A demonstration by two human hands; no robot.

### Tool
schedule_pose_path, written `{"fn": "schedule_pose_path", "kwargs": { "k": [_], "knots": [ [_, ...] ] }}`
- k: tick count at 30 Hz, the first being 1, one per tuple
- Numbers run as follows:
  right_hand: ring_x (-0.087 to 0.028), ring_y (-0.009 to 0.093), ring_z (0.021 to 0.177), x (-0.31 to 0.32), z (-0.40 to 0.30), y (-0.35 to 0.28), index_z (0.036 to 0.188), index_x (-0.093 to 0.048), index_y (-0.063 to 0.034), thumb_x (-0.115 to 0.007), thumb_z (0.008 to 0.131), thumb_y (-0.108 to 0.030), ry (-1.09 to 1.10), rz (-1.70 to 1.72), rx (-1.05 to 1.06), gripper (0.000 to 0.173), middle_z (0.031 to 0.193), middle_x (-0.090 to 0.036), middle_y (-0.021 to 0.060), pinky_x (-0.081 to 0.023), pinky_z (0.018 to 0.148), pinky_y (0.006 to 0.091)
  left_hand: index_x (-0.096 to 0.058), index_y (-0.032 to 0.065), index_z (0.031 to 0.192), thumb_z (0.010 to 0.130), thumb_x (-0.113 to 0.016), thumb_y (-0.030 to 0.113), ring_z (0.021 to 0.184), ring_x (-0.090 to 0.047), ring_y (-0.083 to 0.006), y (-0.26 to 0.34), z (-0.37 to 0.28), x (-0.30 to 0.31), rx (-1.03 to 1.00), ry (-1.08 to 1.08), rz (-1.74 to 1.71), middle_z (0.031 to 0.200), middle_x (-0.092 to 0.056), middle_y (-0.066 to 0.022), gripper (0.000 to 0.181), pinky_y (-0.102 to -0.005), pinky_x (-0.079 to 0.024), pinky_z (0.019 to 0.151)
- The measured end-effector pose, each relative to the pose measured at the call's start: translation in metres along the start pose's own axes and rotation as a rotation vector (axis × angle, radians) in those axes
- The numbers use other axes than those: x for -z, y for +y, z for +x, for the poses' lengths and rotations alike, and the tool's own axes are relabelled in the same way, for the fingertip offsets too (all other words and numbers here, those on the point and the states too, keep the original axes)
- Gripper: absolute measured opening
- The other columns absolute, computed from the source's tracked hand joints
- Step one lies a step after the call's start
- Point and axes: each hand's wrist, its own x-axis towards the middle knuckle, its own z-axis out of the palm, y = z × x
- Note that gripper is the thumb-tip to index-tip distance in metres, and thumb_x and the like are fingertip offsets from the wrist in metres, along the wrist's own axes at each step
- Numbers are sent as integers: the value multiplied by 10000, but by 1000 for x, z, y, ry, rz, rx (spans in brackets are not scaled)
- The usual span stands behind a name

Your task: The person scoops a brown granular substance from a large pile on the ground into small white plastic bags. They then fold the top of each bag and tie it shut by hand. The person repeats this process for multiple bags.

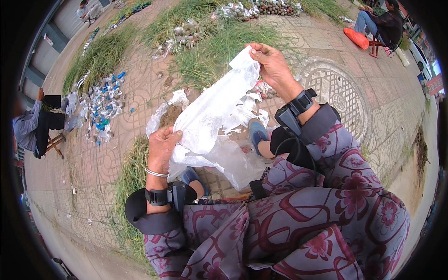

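A white plastic bag [217,108] is stretched between my two hands, slanting up to the right. My left hand [163,145] grips its lower left edge between thumb and fingers. At its upper right end, my right hand [267,63] pinches a corner. Below the bag lies a translucent plastic sheet or bag [241,168] between my blue shoes [258,134]. An open plastic bag with brown soil-like matter [170,115] sits just beyond my left hand. Torn white plastic strips [241,113] lie beside the stretched bag, near my right shoe.
Cut green grass [224,52] is heaped ahead, with more grass [134,175] at my left. Small plastic-wrapped bundles [105,101] lie on the paving at left, others [276,7] farther off. A manhole cover [336,94] is at right. Seated people are at left, upper left and upper right.
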Motion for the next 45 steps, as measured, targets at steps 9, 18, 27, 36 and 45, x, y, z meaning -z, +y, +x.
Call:
{"fn": "schedule_pose_path", "kwargs": {
  "k": [9,18,27,36,45],
  "knots": [
    [-541,76,665,41,18,12,998,-612,2,-611,849,-56,-216,-291,-313,160,843,-603,26,-472,595,216,-639,-43,877,842,-605,87,588,-513,-60,-15,15,8,-36,175,-34,717,-604,-14,139,-207,-413,526],
    [-594,118,744,97,40,75,850,-615,6,-619,772,-21,-308,-466,-612,83,807,-611,47,-509,680,244,-645,-30,892,833,-601,57,577,-518,-65,-89,50,-1,-70,128,165,722,-610,-5,114,-202,-412,531],
    [-617,266,708,145,17,185,727,-645,-37,-675,621,-104,-574,-1333,55,128,733,-635,139,-482,662,342,-574,-17,1054,854,-559,53,663,-605,-113,-107,58,-24,261,178,-131,848,-664,-89,212,-239,-500,564],
    [-607,335,868,204,-18,252,878,-622,-74,-522,730,-42,-453,-1724,-37,182,889,-634,157,-490,727,410,-569,-16,1089,850,-556,47,651,-532,-71,-76,38,-51,179,101,-38,897,-659,-73,247,-195,-432,587],
    [-612,344,861,240,-24,291,851,-633,-60,-555,782,-155,-208,-1724,-240,140,889,-632,192,-491,730,424,-613,8,1034,838,-575,49,663,-501,-36,-48,23,-70,168,25,-20,854,-664,-40,204,-168,-376,605]
  ]
}}
